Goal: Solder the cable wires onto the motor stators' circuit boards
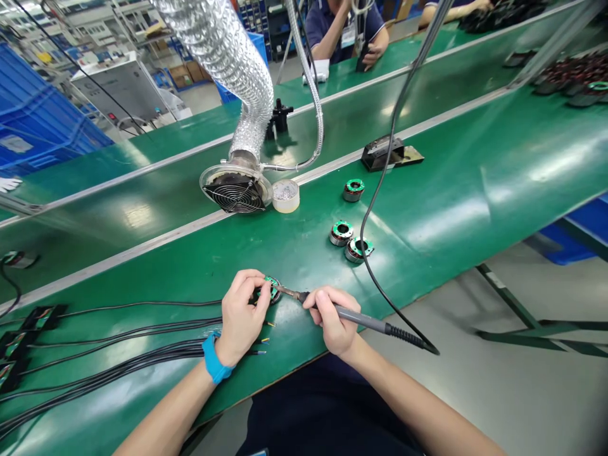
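Note:
My left hand (241,313), with a blue band on its wrist, pinches a small round motor stator (272,290) with a green top against the green bench mat (451,190). My right hand (332,320) grips a grey soldering iron (361,320) like a pen, and its tip touches the stator's right side. The iron's black cord (380,183) loops up and away across the bench. A bundle of black wires (118,354) with bared coloured ends runs in from the left under my left hand.
Three more green-topped stators (354,189) (341,232) (358,249) lie beyond my hands. A foil fume duct with a fan mouth (236,189), a white tin (285,195) and a black iron stand (382,154) sit further back. Another person (344,28) works across the bench.

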A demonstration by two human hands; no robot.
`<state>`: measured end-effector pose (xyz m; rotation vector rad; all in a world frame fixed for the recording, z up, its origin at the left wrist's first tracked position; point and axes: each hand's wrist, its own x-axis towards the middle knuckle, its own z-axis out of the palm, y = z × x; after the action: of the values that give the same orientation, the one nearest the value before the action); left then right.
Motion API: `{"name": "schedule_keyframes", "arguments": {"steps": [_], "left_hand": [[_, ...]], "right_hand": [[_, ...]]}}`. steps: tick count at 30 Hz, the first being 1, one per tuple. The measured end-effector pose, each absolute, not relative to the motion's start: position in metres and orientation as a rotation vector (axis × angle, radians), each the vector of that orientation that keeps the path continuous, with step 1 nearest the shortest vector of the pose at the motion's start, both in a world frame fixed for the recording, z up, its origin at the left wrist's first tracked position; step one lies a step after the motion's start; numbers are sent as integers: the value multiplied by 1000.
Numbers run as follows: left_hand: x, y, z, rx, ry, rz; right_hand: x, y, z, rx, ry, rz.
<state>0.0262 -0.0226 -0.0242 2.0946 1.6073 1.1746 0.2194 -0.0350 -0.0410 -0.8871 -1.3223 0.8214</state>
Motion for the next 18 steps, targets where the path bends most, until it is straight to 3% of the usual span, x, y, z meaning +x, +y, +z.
{"name": "schedule_keyframes", "arguments": {"steps": [10,18], "left_hand": [[27,-23,-22,2143,1599,1175],[27,-24,-23,2109,1614,1180]], "right_hand": [[217,-33,-32,-625,-1615,478],[220,-40,-39,-943,-1122,820]]}}
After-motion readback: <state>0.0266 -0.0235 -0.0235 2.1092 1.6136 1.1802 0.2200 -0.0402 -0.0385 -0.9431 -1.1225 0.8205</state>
